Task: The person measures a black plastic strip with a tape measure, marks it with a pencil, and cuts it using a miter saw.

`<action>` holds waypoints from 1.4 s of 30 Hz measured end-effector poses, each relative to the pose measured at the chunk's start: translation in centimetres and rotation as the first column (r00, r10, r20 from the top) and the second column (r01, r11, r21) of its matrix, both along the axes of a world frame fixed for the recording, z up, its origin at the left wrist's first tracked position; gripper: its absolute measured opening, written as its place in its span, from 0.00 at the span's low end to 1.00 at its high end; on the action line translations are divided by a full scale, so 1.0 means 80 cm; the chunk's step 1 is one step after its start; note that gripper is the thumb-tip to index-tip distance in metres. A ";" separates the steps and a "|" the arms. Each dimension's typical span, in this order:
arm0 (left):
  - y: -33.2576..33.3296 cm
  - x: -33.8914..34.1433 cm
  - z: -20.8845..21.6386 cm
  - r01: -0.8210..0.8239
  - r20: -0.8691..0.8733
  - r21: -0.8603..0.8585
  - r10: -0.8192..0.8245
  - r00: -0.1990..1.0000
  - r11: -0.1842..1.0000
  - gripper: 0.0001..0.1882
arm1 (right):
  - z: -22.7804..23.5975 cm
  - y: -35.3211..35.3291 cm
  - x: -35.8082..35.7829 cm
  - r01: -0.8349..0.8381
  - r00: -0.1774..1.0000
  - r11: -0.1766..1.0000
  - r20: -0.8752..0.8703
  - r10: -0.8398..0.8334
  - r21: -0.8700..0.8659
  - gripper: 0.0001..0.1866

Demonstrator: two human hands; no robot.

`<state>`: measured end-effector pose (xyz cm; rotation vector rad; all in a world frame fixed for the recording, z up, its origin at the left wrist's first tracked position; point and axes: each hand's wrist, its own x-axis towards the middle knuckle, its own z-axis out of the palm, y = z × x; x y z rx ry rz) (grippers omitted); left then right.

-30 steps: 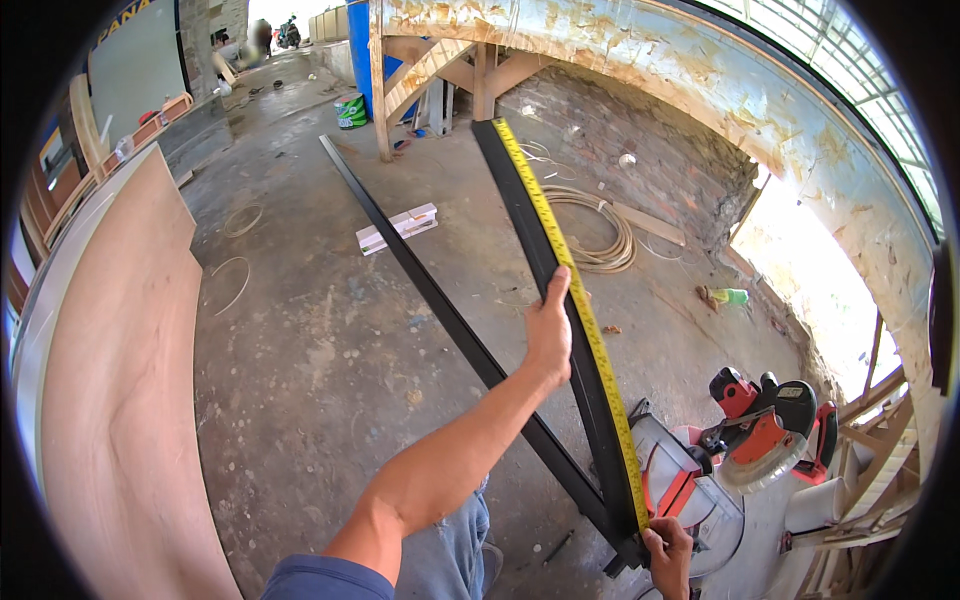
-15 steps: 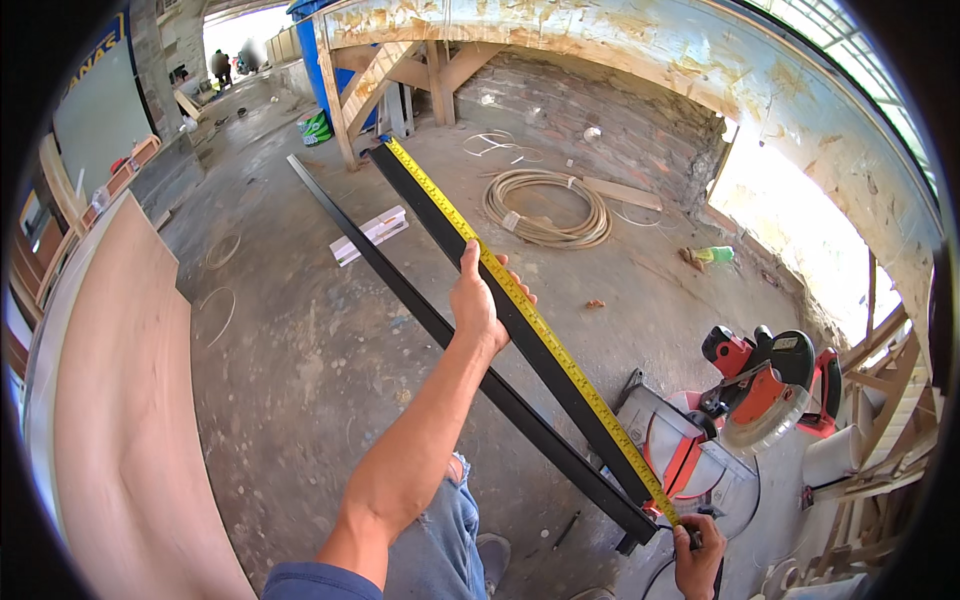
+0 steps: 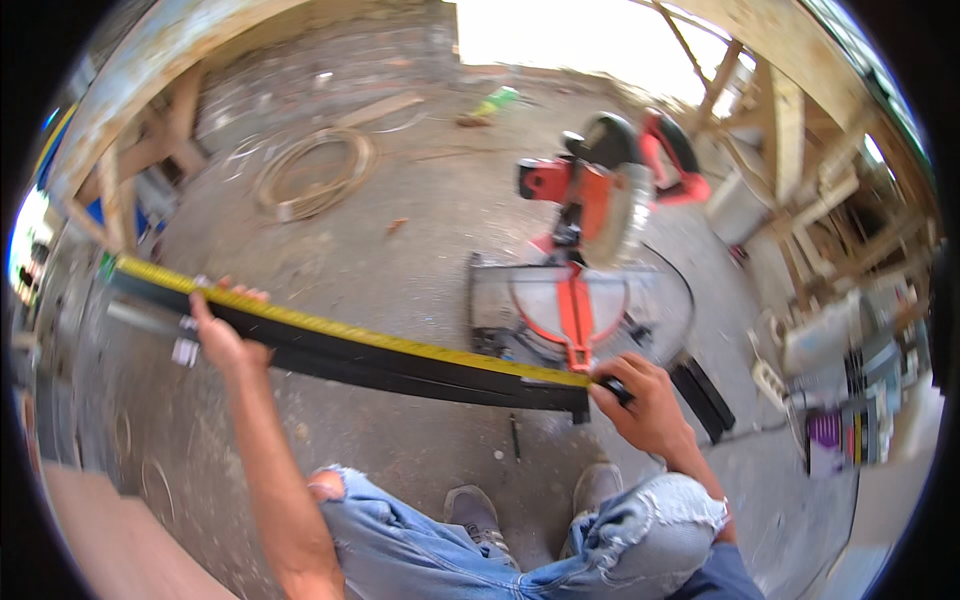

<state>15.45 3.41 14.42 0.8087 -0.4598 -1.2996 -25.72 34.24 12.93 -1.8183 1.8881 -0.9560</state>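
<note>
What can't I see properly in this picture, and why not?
All in the head view:
Left hand: partly hidden beneath the black bar.
Dark thing in the right hand: mostly covered by that hand.
Yellow tape: its marks are too small and blurred to read.
Wooden panel, lower left: cut off by the picture's rim.
Purple-fronted box, right: smeared by blur.

No wording or number is legible. Fine graduations mark the yellow tape measure (image 3: 400, 343), whose blade runs from the right grip (image 3: 645, 400) to beyond the left grip (image 3: 225, 340); their figures are too blurred to read. To the right of the right grip, pale print on the purple panel of a box (image 3: 826, 444) is likewise indistinct.
</note>
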 end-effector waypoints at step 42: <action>-0.023 0.000 -0.014 0.126 -0.009 -0.065 -0.127 0.992 0.990 0.25 | -0.023 0.019 -0.015 0.017 1.000 0.996 -0.021 -0.019 -0.089 0.10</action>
